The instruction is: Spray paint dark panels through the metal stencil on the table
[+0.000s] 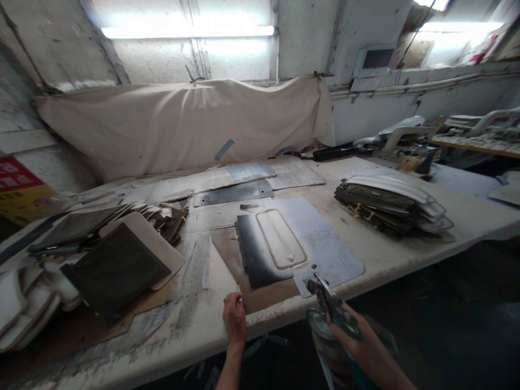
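My right hand (352, 330) grips a metal spray gun (325, 295) with a cup below it, just off the table's front edge. Its nozzle points toward a dark panel (252, 238) with a pale rounded-rectangle frame (281, 238) on it. That panel lies partly over a grey-white sheet (329, 244) and a brown board (264, 297). My left hand (234, 317) rests closed at the table edge, left of the board. Whether anything is between its fingers is too small to tell.
A stack of dark and pale pieces (385, 203) sits at the right. Dark fabric pieces (122, 265) and pale pads (28, 309) are heaped at the left. A beige cloth (195, 124) hangs behind the table (471, 222). Sewing machines (410, 135) stand at the far right.
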The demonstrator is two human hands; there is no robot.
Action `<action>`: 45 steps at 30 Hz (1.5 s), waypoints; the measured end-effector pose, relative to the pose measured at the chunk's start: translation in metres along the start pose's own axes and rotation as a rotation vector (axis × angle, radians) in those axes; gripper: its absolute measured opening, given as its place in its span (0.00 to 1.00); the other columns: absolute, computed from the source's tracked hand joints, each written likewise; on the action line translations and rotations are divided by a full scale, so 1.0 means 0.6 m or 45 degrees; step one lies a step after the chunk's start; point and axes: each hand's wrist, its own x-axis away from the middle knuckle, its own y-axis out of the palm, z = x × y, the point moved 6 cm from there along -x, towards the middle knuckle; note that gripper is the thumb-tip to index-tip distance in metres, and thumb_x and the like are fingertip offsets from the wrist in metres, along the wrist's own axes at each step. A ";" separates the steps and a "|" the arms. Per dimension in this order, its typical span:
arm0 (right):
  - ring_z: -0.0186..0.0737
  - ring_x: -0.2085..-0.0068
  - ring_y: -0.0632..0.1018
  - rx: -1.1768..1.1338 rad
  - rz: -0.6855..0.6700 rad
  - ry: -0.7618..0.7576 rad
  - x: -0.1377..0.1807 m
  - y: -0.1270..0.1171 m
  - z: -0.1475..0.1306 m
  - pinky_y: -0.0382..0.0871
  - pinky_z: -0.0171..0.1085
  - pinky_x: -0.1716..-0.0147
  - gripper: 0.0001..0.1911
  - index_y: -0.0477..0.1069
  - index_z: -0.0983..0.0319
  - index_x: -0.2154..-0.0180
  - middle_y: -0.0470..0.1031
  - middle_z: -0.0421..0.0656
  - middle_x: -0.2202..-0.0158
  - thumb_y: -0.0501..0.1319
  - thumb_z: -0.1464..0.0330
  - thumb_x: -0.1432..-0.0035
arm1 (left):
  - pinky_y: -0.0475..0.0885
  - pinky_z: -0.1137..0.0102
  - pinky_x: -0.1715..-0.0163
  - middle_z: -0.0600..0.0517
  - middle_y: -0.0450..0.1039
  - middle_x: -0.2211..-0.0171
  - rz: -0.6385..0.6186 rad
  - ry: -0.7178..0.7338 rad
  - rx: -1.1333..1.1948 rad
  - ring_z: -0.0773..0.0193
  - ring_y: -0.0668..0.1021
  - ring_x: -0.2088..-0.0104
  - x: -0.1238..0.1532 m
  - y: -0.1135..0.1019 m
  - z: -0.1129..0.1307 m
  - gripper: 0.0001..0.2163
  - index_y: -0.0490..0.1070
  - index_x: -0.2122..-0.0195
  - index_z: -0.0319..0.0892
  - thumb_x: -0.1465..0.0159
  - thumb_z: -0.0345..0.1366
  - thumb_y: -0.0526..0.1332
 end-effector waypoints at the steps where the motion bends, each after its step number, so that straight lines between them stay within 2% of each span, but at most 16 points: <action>1: 0.44 0.61 0.71 0.009 0.004 0.002 -0.003 -0.006 0.002 0.63 0.40 0.57 0.13 0.64 0.63 0.63 0.72 0.44 0.67 0.54 0.61 0.47 | 0.69 0.68 0.68 0.51 0.71 0.75 0.000 0.003 -0.002 0.63 0.73 0.71 0.000 0.001 0.000 0.10 0.69 0.73 0.43 0.45 0.31 0.49; 13: 0.43 0.64 0.72 -0.036 0.093 0.030 -0.043 -0.088 0.043 0.64 0.39 0.61 0.08 0.67 0.62 0.68 0.72 0.42 0.69 0.57 0.64 0.49 | 0.70 0.67 0.68 0.50 0.72 0.74 0.004 0.007 -0.071 0.62 0.74 0.70 -0.006 0.020 0.004 0.10 0.70 0.73 0.43 0.46 0.32 0.49; 18: 0.38 0.69 0.68 -0.092 0.065 -0.006 -0.073 -0.118 0.050 0.63 0.40 0.66 0.07 0.66 0.62 0.71 0.68 0.40 0.73 0.57 0.65 0.50 | 0.70 0.67 0.68 0.50 0.72 0.74 -0.021 0.020 -0.098 0.62 0.74 0.70 -0.009 0.030 0.006 0.09 0.69 0.73 0.43 0.45 0.34 0.50; 23: 0.36 0.72 0.66 -0.093 0.093 -0.013 -0.107 -0.142 0.028 0.62 0.40 0.67 0.05 0.64 0.61 0.74 0.65 0.38 0.76 0.57 0.66 0.53 | 0.70 0.69 0.69 0.51 0.72 0.75 -0.034 0.033 -0.118 0.63 0.74 0.71 -0.013 0.032 0.013 0.09 0.69 0.74 0.44 0.44 0.35 0.50; 30: 0.35 0.73 0.65 -0.047 -0.012 -0.037 -0.164 -0.146 -0.011 0.61 0.37 0.70 0.04 0.63 0.61 0.76 0.63 0.36 0.77 0.56 0.68 0.55 | 0.71 0.68 0.70 0.51 0.72 0.75 -0.013 0.017 -0.087 0.63 0.75 0.72 -0.021 0.027 0.016 0.11 0.70 0.74 0.44 0.43 0.37 0.49; 41: 0.36 0.76 0.65 0.100 -0.057 -0.054 -0.272 -0.129 -0.085 0.58 0.38 0.73 0.05 0.63 0.60 0.80 0.63 0.37 0.81 0.55 0.66 0.58 | 0.73 0.70 0.72 0.51 0.75 0.76 -0.056 0.096 -0.028 0.63 0.76 0.73 -0.036 0.034 -0.038 0.09 0.72 0.74 0.45 0.45 0.35 0.52; 45: 0.35 0.77 0.65 0.127 -0.046 -0.027 -0.309 -0.125 -0.106 0.57 0.37 0.74 0.05 0.62 0.61 0.82 0.62 0.37 0.82 0.54 0.66 0.60 | 0.73 0.69 0.69 0.51 0.74 0.76 0.061 0.015 0.077 0.63 0.76 0.73 -0.039 0.030 -0.039 0.10 0.70 0.75 0.46 0.43 0.34 0.50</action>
